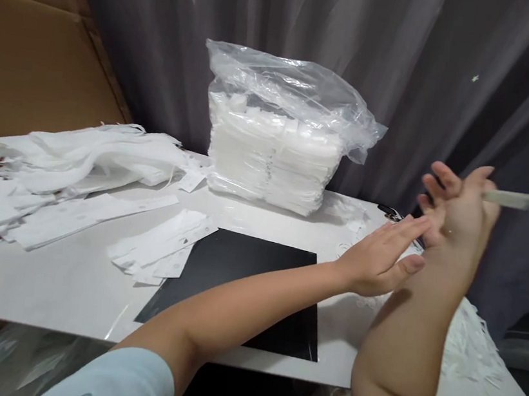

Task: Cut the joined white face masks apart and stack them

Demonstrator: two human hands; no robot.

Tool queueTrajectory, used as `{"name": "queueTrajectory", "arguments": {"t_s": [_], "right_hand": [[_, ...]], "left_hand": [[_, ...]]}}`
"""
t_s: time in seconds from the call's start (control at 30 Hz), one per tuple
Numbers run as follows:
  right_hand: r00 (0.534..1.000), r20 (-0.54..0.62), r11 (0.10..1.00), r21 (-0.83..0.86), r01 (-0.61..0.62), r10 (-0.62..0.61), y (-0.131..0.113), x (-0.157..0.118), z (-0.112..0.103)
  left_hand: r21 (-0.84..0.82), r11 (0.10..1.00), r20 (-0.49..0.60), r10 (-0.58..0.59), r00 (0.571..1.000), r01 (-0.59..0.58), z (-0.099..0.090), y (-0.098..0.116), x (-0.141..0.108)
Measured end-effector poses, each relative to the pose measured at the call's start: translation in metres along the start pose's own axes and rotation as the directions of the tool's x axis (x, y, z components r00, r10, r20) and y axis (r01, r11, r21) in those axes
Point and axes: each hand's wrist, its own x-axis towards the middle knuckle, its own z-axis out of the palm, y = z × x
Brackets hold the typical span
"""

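My left hand (383, 256) is open, its fingers stretched out and its fingertips at or near my right wrist; I cannot tell whether they touch. Raised above the right end of the table, my right hand (462, 208) has partly curled fingers. A pale, flat, stick-like piece (510, 199) juts out from it to the right, held in the hand; its other end is hidden. Below my left forearm lies a black mat (246, 260). A small stack of white fabric strips (161, 243) overlaps the mat's left edge.
A clear plastic bag (275, 147) packed with stacked white pieces stands at the back of the white table (81, 291). White fabric (88, 162) is heaped at left, beside a cardboard box (25, 49). White loops and strips (473, 349) lie at right, before a dark curtain (169, 30).
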Motion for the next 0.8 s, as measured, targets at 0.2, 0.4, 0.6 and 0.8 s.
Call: {"name": "queueTrajectory", "arguments": {"t_s": [0.2,0.4,0.6,0.8], "right_hand": [[0.962,0.225,0.944,0.254,-0.211,0.155,0.003,0.007,-0.011],[0.951,0.162,0.944,0.161,-0.289,0.264,0.02,0.013,-0.01],[0.968,0.059,0.957,0.147,-0.249,0.243,0.027,0.022,-0.017],[0.973,0.032,0.928,0.293,-0.229,0.229,0.021,0.019,-0.009]], "left_hand": [[0.09,0.885,0.155,-0.465,0.872,0.457,0.008,-0.028,0.026],[0.033,0.997,-0.004,-0.073,0.997,0.073,0.022,-0.009,0.023],[0.062,0.868,0.059,-0.495,0.867,0.492,0.014,-0.017,0.028],[-0.073,0.996,0.022,-0.052,0.998,0.054,0.022,0.001,0.013]]}}
